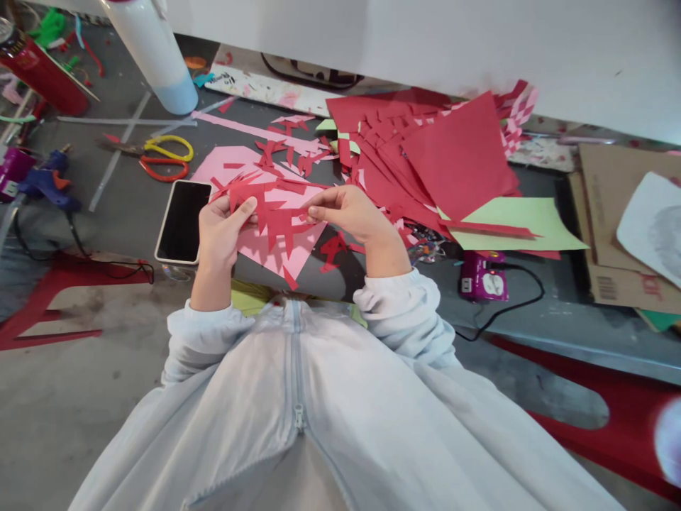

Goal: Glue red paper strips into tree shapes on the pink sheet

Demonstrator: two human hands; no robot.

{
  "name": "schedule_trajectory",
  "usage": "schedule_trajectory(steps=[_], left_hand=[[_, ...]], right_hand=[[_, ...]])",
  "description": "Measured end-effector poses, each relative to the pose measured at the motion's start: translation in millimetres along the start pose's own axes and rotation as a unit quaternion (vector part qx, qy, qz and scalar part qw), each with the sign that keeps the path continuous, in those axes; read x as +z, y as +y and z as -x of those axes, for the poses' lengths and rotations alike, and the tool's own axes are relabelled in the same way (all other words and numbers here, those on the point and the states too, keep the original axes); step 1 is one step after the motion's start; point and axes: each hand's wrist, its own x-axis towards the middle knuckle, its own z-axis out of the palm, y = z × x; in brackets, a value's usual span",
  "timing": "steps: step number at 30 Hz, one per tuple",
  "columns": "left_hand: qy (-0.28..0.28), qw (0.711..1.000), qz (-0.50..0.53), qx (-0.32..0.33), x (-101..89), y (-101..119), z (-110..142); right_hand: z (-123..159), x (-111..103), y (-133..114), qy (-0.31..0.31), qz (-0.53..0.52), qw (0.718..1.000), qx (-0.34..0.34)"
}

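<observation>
Between my two hands stretches a red paper cutout [279, 223] with jagged, pointed strips hanging down. My left hand [226, 223] pinches its left part between thumb and fingers. At the other end, my right hand [345, 213] has thumb and fingertips closed on its edge. Beneath the cutout lies a sheet of pink paper [303, 261], partly covered by it and by loose red scraps. Another red cut piece [333, 252] rests on the dark table just under my right wrist. Close beside my left hand is a phone [184, 221] with a dark screen.
Scissors [164, 156] and a blue glue gun [50, 181] lie at the left, near a white bottle [159, 64] and a red bottle [45, 78]. Red paper sheets [457, 156] pile up at the back right, over light green paper [526, 223]. Cardboard [611, 206] sits far right.
</observation>
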Motion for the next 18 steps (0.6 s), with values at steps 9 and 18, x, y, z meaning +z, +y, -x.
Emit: schedule_trajectory(steps=[9,18], left_hand=[[-0.022,1.000,0.000,-0.004,7.2,-4.3,3.5],[-0.029,1.000,-0.011,0.003,6.9,-5.8,3.8]], right_hand=[[-9.8,22.1,0.1,-0.091,0.057,0.994,0.016],[-12.8,24.0,-0.5,-0.140,0.060,0.988,-0.017]])
